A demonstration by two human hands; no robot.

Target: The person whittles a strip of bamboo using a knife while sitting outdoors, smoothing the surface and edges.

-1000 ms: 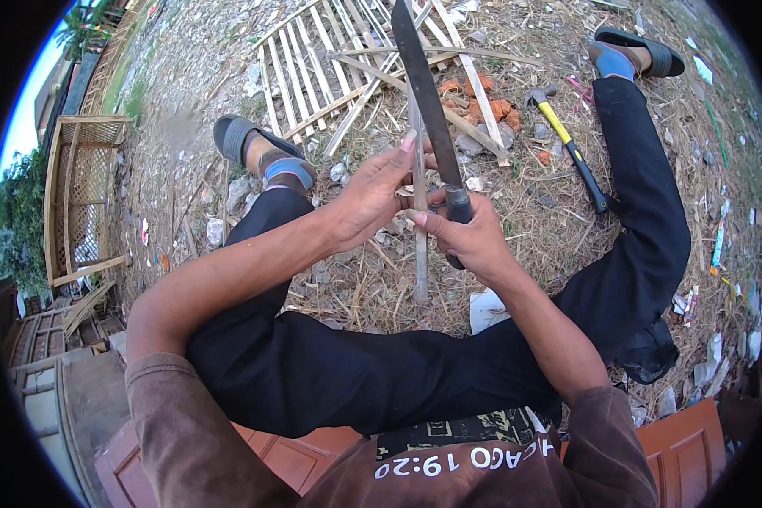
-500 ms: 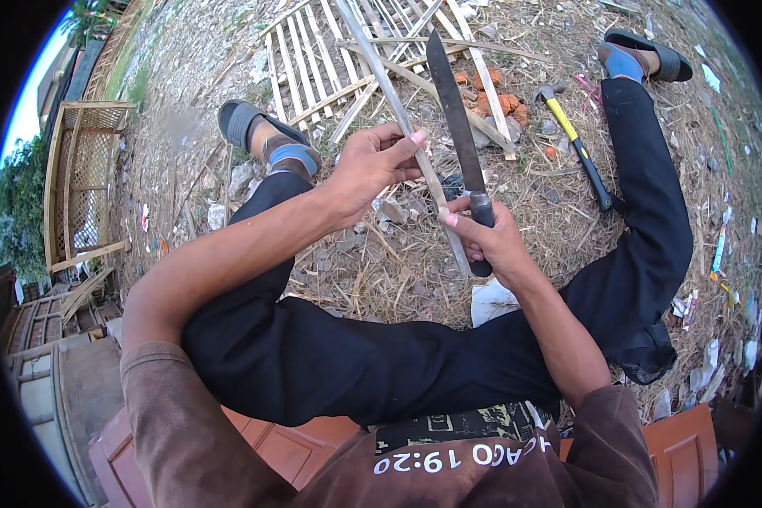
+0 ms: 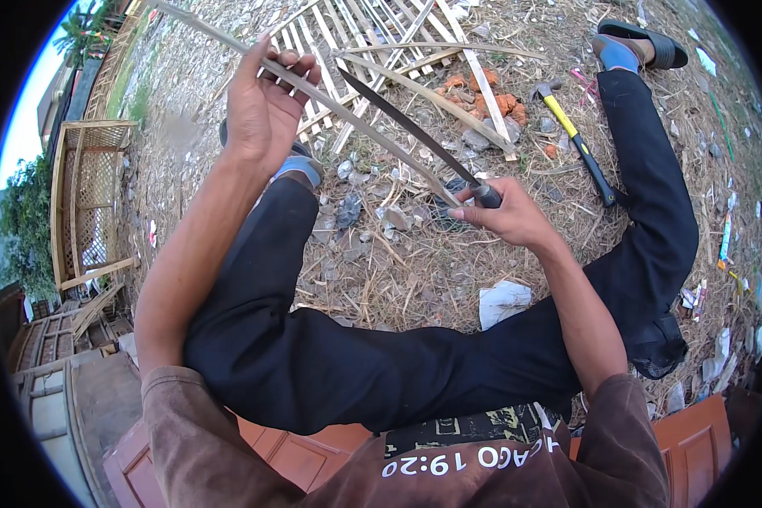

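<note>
Bamboo strip and long knife held over littered ground.

Left hand [image 3: 262, 110] fingers wrapped round thin bamboo strip [image 3: 347, 114], raised high, strip slanting down to right hand [image 3: 508, 216]. Right fingers closed tight on handle of dark long knife [image 3: 406, 127], blade lying just beside strip, pointing up-left. Beyond: yellow-handled hammer [image 3: 580, 148], slatted lattice panel [image 3: 372, 34], broken bricks [image 3: 483, 97] on dry straw.

The thin bamboo strip [image 3: 347, 110] is being lifted up and away to the left by the left hand [image 3: 262, 106], from near upright before the body to a long slant. The dark blade [image 3: 402, 127] is being tipped over from upright to lie along the strip, while the right hand [image 3: 504, 216] is being drawn slightly lower.
</note>
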